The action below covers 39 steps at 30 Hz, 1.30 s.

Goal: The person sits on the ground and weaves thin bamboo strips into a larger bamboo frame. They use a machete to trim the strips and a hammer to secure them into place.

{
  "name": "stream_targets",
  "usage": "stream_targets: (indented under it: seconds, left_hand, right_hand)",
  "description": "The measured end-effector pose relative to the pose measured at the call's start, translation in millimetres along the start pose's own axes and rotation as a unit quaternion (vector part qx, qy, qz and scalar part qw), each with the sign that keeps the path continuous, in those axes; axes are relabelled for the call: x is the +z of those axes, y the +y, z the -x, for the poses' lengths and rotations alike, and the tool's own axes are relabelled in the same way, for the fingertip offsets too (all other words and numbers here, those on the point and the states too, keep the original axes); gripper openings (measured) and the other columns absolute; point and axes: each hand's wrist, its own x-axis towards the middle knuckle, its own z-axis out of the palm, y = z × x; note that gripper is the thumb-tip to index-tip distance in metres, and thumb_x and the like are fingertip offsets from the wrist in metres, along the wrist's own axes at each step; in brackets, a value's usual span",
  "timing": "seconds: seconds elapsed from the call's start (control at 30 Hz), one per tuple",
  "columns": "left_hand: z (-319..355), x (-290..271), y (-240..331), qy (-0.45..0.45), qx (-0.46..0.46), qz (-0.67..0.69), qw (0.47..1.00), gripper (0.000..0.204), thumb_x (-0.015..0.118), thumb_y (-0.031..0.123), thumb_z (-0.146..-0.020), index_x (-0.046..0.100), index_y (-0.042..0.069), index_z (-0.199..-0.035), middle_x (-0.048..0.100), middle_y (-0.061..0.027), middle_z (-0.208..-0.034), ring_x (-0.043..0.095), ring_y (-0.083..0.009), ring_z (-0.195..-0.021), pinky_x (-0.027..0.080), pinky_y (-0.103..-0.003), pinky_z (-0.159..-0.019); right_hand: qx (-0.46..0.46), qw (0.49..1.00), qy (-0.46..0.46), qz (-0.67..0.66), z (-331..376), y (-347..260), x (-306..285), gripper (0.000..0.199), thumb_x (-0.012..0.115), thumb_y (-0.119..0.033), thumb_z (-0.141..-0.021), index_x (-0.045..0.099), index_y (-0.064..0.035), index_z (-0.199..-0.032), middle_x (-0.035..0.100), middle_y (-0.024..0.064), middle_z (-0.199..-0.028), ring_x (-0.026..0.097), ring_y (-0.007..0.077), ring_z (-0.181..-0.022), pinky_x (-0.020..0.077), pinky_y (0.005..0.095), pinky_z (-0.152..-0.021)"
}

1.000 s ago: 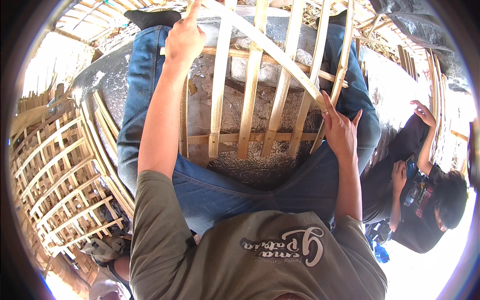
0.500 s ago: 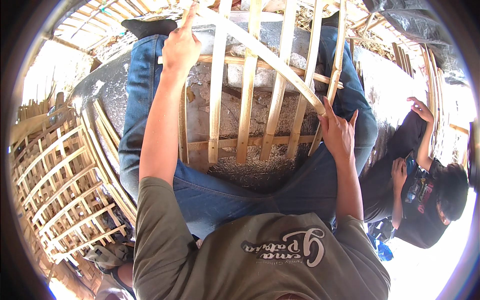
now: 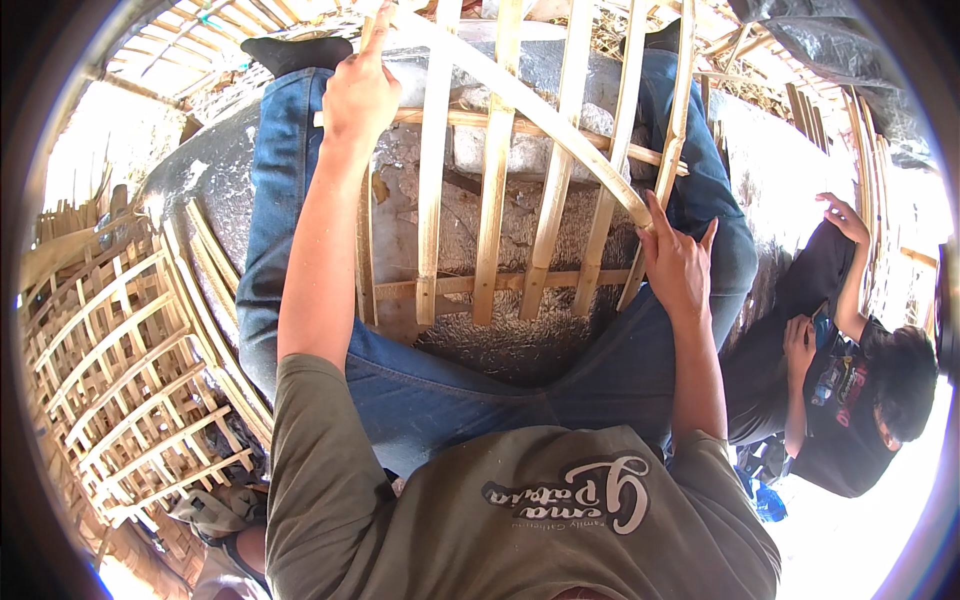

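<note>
A long split-bamboo strip lies slantwise across a bamboo frame of upright slats on two crossbars, between my legs. My left hand is at the frame's upper left. Its index finger points away beside the strip's far end; the other fingers curl over the frame's left edge, their grip partly hidden. At the strip's near end, by the rightmost slat, my right hand pinches it between thumb and index finger. The little finger of that hand sticks out.
A large dark, rounded, worn surface lies under my jeans-clad legs. Woven bamboo lattice leans at left with loose strips. At right another person in black sits, with a blue plastic item nearby. Dark sheeting hangs at upper right.
</note>
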Motion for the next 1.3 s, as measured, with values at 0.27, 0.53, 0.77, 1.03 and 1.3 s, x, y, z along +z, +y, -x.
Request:
stream_targets:
  seconds: [0.27,0.53,0.77,1.03,1.3]
  left_hand:
    - [1.2,-1.9,1.6,0.006,0.001,0.009,1.0,0.079,0.054,0.005,-0.091,0.028,0.033,-0.16,0.071,-0.027,-0.096,0.071,-0.0476,-0.087,0.058,-0.057,-0.078]
    - [1.0,0.7,-0.7,0.015,0.008,0.004,1.0,0.078,0.054,0.005,-0.091,0.029,0.034,-0.159,0.071,-0.0256,-0.095,0.071,-0.0471,-0.086,0.058,-0.056,-0.078]
    - [1.0,-0.3,2.6,0.01,-0.004,0.0,1.0,0.079,0.055,0.005,-0.091,0.029,0.037,-0.159,0.072,-0.0234,-0.096,0.071,-0.0457,-0.087,0.058,-0.055,-0.08]
    - [2.6,-29.3,19.3,0.029,-0.016,0.026,0.999,0.078,0.058,0.005,-0.086,0.038,0.036,-0.155,0.072,-0.0184,-0.096,0.072,-0.0418,-0.089,0.059,-0.054,-0.081]
    - [16.4,-99.1,61.4,0.076,0.058,0.029,0.995,0.092,0.068,0.011,-0.081,0.029,0.037,-0.16,0.068,-0.0218,-0.101,0.074,-0.0393,-0.075,0.065,-0.049,-0.07]
  right_hand:
    - [0.008,1.0,-0.013,0.003,-0.6,-1.9,-2.5,0.052,0.06,-0.031,-0.102,0.049,-0.0246,-0.152,0.074,0.0091,-0.079,0.074,0.03,-0.077,0.0197,0.0688,-0.119]
    - [0.005,1.0,-0.011,0.009,-0.7,-2.7,-2.6,0.053,0.06,-0.032,-0.102,0.047,-0.0256,-0.153,0.075,0.0097,-0.08,0.074,0.0303,-0.078,0.02,0.069,-0.119]
    - [0.006,1.0,-0.014,0.005,0.0,-0.1,-0.9,0.053,0.06,-0.031,-0.102,0.046,-0.0256,-0.153,0.075,0.0097,-0.081,0.074,0.0304,-0.078,0.0202,0.0695,-0.119]
    - [-0.004,1.0,-0.023,0.012,1.9,0.6,-2.0,0.059,0.061,-0.026,-0.101,0.041,-0.024,-0.156,0.074,0.0084,-0.081,0.073,0.0277,-0.079,0.0191,0.0683,-0.12]
    - [-0.008,1.0,-0.011,0.007,7.8,9.0,-0.1,0.065,0.058,-0.021,-0.103,0.029,-0.0191,-0.161,0.071,0.0083,-0.082,0.071,0.0265,-0.082,0.0208,0.0631,-0.122]
